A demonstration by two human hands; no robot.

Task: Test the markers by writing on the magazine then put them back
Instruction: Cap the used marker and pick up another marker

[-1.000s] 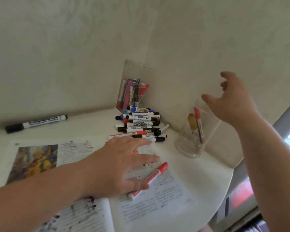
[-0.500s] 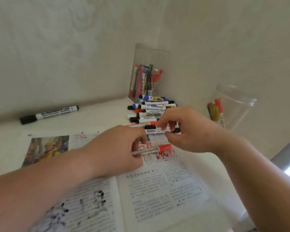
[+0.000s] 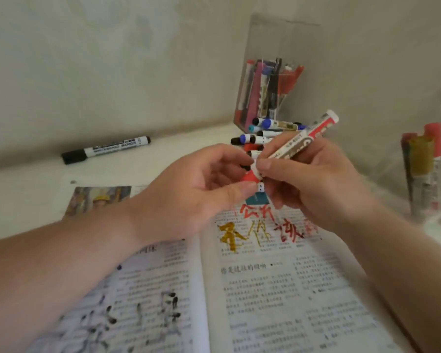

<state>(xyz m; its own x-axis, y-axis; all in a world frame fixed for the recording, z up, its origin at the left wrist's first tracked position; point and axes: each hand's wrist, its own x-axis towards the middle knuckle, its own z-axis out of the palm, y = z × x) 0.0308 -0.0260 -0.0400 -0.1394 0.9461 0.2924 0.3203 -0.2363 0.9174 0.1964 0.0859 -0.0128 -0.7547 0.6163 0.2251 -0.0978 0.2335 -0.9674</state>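
A red marker (image 3: 306, 138) is held above the open magazine (image 3: 278, 289), its barrel tilted up to the right. My right hand (image 3: 313, 182) grips the barrel. My left hand (image 3: 189, 194) pinches the marker's red cap (image 3: 250, 176) at the lower end. The magazine's right page carries red and gold scribbles, and black marks cover the left page. A pile of markers (image 3: 267, 131) lies behind my hands, partly hidden.
A clear box (image 3: 267, 90) of markers stands in the corner. At the right edge, a clear cup (image 3: 423, 174) holds red and gold markers. A black marker (image 3: 106, 149) lies alone by the wall at the left. The white table (image 3: 23, 194) meets walls behind.
My right hand came over from the clear cup. Both hands lifted the red marker off the page, and it now tilts upward with my left fingers on its cap.
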